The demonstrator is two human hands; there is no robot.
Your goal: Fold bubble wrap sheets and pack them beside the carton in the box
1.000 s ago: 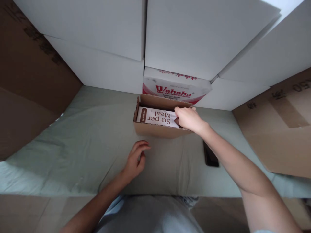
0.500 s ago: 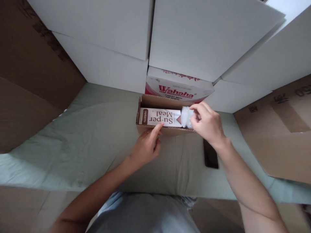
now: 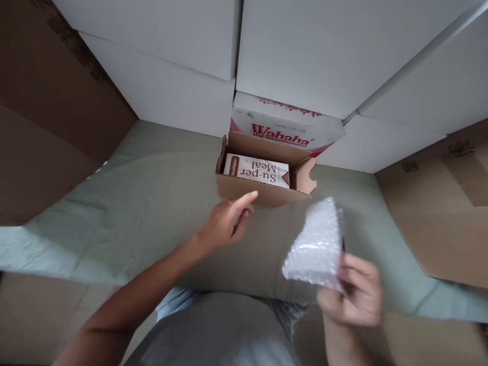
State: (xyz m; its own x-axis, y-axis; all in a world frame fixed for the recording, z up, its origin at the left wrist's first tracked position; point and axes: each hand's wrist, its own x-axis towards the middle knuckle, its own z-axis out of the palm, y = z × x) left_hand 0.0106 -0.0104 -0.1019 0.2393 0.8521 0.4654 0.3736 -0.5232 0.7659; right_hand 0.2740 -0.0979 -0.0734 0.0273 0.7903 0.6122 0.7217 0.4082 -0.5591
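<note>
My right hand point(image 3: 356, 292) pinches a crumpled sheet of bubble wrap point(image 3: 318, 244) by its right side, above the green cloth and to the right of my lap. My left hand point(image 3: 229, 218) is empty, with the index finger stretched out and the other fingers loosely bent. It hovers just in front of a small open cardboard box point(image 3: 244, 188). Inside that box lies a white and brown carton point(image 3: 256, 169) printed "Su-per Meal", upside down from my side. A gap shows between the carton and the box's notched right end.
Behind the small box stands a white and red Wahaha carton point(image 3: 285, 119) below stacked white boxes point(image 3: 305, 46). Large brown cardboard boxes stand at the left point(image 3: 49, 122) and right point(image 3: 438, 213). Green cloth point(image 3: 152, 203) covers the surface.
My right hand has pulled the bubble wrap out of the box's right end and brought it toward me. My left hand has come off the box's front edge.
</note>
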